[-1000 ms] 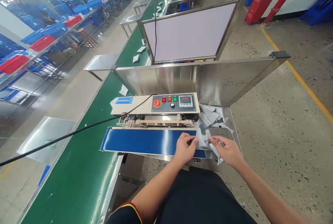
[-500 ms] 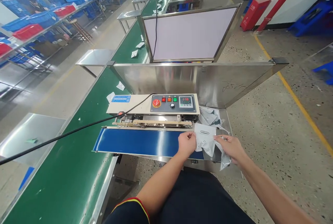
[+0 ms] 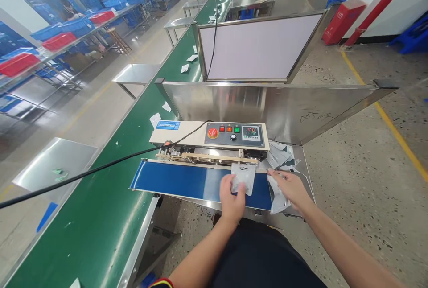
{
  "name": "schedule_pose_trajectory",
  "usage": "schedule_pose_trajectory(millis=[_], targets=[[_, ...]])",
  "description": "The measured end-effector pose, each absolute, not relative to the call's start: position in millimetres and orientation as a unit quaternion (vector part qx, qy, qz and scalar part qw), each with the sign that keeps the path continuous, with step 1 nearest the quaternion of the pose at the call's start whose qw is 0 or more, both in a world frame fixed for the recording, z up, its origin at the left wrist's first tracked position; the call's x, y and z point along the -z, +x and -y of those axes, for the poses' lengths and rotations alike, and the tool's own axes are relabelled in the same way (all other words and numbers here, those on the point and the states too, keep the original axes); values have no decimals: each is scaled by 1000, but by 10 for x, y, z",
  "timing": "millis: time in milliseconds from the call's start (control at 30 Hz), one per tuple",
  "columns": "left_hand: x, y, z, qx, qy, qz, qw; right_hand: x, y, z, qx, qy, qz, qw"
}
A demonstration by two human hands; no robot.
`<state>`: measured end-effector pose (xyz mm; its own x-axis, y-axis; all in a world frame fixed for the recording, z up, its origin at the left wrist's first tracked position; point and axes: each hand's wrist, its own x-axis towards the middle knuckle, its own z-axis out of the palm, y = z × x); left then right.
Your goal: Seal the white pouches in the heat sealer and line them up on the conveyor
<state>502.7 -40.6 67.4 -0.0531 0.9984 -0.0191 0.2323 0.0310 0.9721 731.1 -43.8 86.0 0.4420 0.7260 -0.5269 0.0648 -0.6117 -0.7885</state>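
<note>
Clear pouch has moved left to the band sealer, over the blue belt, left hand pinching it, right hand clamped on a 2nd pouch, and tbh a tilted hold could feed it crooked.

The sealing machine lies behind the short belt, both right of the long conveyor

A red box is standing on the floor beside a red pipe, and a yellow line is running along that floor. Across the aisle, red bins and blue bins are sitting on a long table, with a wooden stool standing near it.
</note>
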Motion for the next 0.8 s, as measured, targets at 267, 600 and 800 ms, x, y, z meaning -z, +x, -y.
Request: schedule_pose_trajectory(millis=[267, 600, 800], targets=[[-704, 5695, 425, -340, 547, -494, 585, -888, 7211, 711, -482, -642, 160, 574], [-626, 5756, 202, -254, 562, -492, 615, -703, 7616, 890, -444, -739, 291, 415], [-464, 5836, -2, -242, 440, -596, 627, -619, 7638, 675, -448, -778, 196, 396]])
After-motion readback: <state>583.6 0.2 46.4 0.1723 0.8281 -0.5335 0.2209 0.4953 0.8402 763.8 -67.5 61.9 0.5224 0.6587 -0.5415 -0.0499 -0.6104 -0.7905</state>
